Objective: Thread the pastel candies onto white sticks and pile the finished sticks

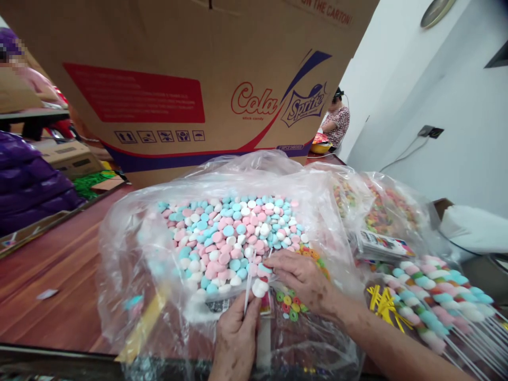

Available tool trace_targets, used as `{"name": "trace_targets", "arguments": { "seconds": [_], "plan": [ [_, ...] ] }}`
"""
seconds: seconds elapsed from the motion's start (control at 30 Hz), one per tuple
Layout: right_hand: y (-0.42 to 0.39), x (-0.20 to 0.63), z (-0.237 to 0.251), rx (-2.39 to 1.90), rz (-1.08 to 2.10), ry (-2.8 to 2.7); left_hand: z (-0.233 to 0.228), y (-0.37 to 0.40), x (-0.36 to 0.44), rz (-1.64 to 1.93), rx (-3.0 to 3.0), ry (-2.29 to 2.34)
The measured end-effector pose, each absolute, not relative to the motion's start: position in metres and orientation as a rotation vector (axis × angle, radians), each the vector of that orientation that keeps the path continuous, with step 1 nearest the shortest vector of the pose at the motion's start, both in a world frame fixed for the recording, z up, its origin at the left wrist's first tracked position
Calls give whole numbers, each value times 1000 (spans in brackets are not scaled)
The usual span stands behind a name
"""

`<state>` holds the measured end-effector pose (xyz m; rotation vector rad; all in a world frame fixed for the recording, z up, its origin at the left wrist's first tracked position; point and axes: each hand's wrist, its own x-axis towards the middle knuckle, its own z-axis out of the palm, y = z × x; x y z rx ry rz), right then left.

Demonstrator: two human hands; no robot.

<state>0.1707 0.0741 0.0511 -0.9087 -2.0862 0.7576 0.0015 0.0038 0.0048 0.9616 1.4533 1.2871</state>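
Note:
A large clear plastic bag (130, 248) lies open on the wooden table (59, 275), filled with pink, blue and white round candies (234, 233). My left hand (236, 338) grips a thin white stick (248, 291) upright at the bag's near edge. A white candy (259, 288) sits at the stick's tip, with my right hand (304, 280) pinching there, fingers on the candy pile. Small coloured ring candies (291, 307) lie just under my right hand.
A big Cola Sprite carton (190, 79) stands behind the bag. Finished candy sticks (436, 301) lie at the right beside yellow twist ties (383, 304) and another bag of ring candies (381, 206). Purple bags (27, 180) sit at left. A person (337, 119) sits far back.

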Motion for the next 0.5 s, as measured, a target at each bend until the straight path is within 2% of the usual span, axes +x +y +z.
{"name": "trace_targets", "arguments": {
  "seconds": [0.3,0.5],
  "plan": [
    [73,167,65,-877,804,-2124,3,2,1,1332,855,1425],
    [117,168,75,-1249,304,-2175,-1,2,1,1319,812,1362]
  ]
}}
